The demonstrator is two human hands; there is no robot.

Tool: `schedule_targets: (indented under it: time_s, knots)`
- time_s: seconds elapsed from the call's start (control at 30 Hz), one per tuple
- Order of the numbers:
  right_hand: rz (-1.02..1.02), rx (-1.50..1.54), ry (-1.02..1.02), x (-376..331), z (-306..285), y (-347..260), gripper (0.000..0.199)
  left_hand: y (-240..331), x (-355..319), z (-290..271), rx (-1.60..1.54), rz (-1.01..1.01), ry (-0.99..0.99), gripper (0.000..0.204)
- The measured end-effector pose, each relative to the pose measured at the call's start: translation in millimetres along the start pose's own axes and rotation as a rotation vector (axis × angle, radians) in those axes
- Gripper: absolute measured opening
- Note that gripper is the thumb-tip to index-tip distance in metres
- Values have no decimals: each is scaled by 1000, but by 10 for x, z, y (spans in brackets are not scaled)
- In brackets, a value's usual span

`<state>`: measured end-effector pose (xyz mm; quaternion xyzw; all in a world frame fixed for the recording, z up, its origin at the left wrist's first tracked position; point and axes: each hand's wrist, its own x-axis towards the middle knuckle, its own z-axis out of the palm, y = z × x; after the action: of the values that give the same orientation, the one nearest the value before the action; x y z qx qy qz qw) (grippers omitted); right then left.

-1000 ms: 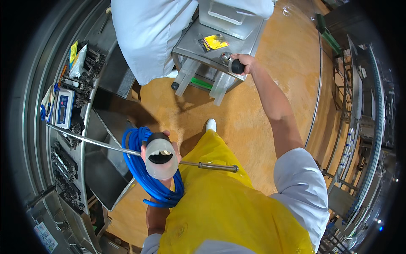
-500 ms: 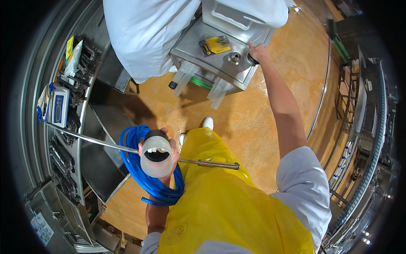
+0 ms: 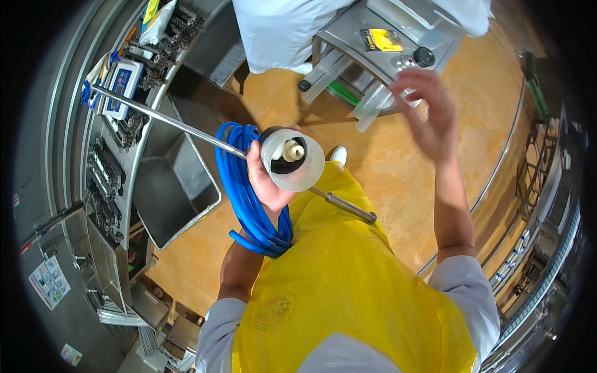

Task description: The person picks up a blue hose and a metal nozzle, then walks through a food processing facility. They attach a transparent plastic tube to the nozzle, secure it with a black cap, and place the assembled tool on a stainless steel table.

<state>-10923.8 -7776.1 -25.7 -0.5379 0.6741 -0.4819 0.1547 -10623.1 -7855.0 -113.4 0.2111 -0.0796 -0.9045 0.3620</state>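
Observation:
My left hand (image 3: 266,186) is wrapped round a translucent plastic cylinder (image 3: 295,181) with a dark lower end. Its open mouth faces up, showing a beige fitting (image 3: 293,151) inside. A long metal rod (image 3: 168,120) runs through the same grip, behind the cylinder. Round my left wrist and forearm hangs a coiled blue hose (image 3: 239,186). Slightly blurred, my right hand (image 3: 432,115) is in the air near the steel cart (image 3: 348,31), fingers apart and holding nothing. On the cart are a black round cap (image 3: 424,56), a metal fitting (image 3: 403,61) and a yellow package (image 3: 382,40).
Another person in white clothing (image 3: 280,31) stands behind the cart. Clear tubes (image 3: 373,109) stick out from its lower shelf. Left are a steel bin (image 3: 174,186), a digital scale (image 3: 123,88) and a shelf of metal parts. A conveyor (image 3: 559,261) curves along the right.
My right hand has let go of the black cap on the cart and drawn back toward me. The cylinder and rod tilt differently, and the view has shifted left.

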Motion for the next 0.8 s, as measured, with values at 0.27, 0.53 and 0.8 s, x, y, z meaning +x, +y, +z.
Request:
schedule_targets:
  time_s: [0.27, 0.53, 0.8]
  knots:
    - [-270, -481, -346, -455, 450, -1641, 19, 255, -187, 249, 196, -67, -120, 64]
    - [-50, -530, -663, -675, 692, -1465, 12, 364, -240, 180, 499, -21, -148, 60]
    - [-19, -491, -755, -715, 889, -1083, 23, 375, -204, 178, 516, -47, -32, 51]
